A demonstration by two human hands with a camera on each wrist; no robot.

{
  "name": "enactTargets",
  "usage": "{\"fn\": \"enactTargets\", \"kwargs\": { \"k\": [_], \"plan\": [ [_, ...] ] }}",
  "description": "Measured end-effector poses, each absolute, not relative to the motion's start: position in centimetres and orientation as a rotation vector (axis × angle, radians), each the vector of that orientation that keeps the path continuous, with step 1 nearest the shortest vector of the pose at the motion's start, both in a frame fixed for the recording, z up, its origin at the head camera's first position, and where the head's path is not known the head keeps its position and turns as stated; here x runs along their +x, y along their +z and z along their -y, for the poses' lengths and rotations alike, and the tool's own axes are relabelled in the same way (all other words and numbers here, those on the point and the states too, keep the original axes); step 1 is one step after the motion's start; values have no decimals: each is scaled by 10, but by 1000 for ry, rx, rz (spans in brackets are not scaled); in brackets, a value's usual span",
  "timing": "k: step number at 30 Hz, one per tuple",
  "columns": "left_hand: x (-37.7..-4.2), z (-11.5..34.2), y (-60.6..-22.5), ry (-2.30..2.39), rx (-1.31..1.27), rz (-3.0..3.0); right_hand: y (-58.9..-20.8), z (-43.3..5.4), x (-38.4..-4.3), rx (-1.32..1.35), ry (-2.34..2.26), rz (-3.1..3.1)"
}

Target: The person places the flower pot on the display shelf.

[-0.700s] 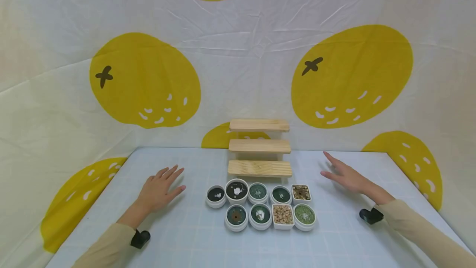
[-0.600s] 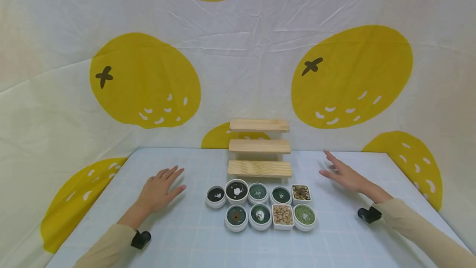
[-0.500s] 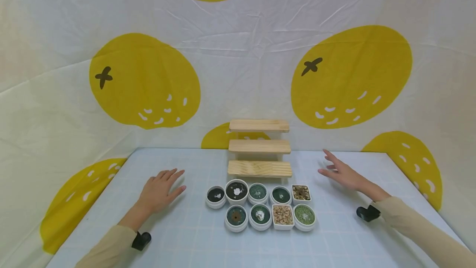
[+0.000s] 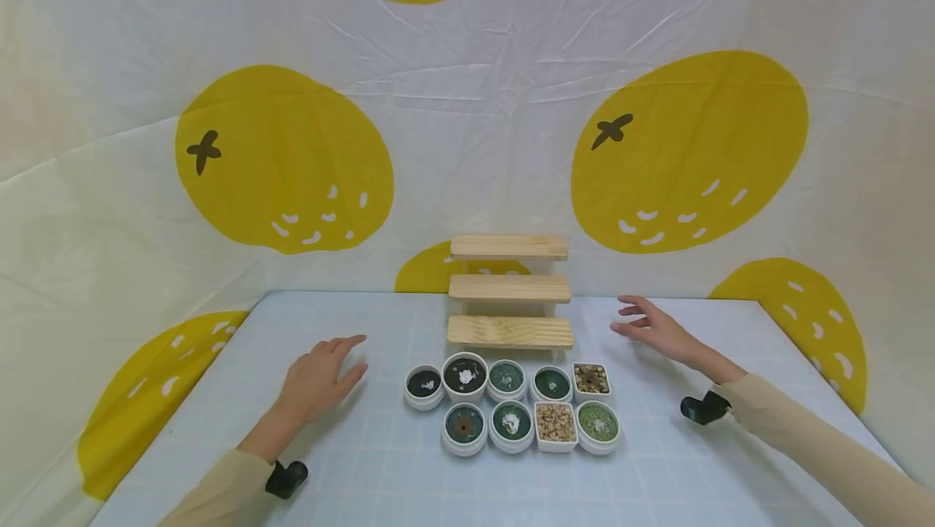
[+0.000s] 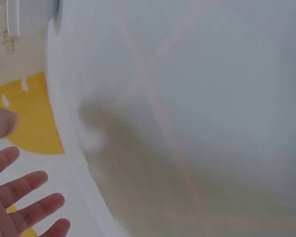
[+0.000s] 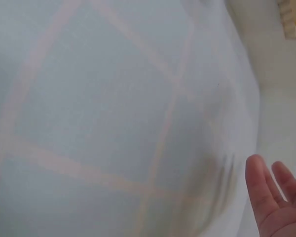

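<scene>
Head view shows left grip [image 4: 316, 381] and right grip [image 4: 663, 335] empty, loosely wide, white pots [image 4: 511, 447] untouched between them, so the step seems pre-grasp, the next move probably calling for nearing one pot.

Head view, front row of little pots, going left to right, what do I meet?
Round pot with a brown centre, round pot with a white patch, square pot of tan bits, round pot with light-green filling.
</scene>
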State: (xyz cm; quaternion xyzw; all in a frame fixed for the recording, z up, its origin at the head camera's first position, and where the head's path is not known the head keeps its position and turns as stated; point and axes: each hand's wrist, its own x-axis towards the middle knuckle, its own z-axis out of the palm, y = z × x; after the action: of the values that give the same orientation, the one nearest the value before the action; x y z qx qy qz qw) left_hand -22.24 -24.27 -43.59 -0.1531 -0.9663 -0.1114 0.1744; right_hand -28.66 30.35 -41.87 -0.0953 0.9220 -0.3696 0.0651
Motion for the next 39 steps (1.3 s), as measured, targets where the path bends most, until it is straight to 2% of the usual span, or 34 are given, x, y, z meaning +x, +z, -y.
{"fn": "enactTargets", "kwargs": {
  "k": [11, 19, 39],
  "plan": [
    [-213, 224, -428, -490, -298, 2835, -419, -293, -299, -313, -1316, -2582],
    [-206, 213, -427, -684, -254, 2890, -416, -282, -303, -196, -1396, -2424],
    [-209, 197, -439, -1192, -392, 2815, -404, -251, -304, -71, -1512, -2093]
  ]
}}
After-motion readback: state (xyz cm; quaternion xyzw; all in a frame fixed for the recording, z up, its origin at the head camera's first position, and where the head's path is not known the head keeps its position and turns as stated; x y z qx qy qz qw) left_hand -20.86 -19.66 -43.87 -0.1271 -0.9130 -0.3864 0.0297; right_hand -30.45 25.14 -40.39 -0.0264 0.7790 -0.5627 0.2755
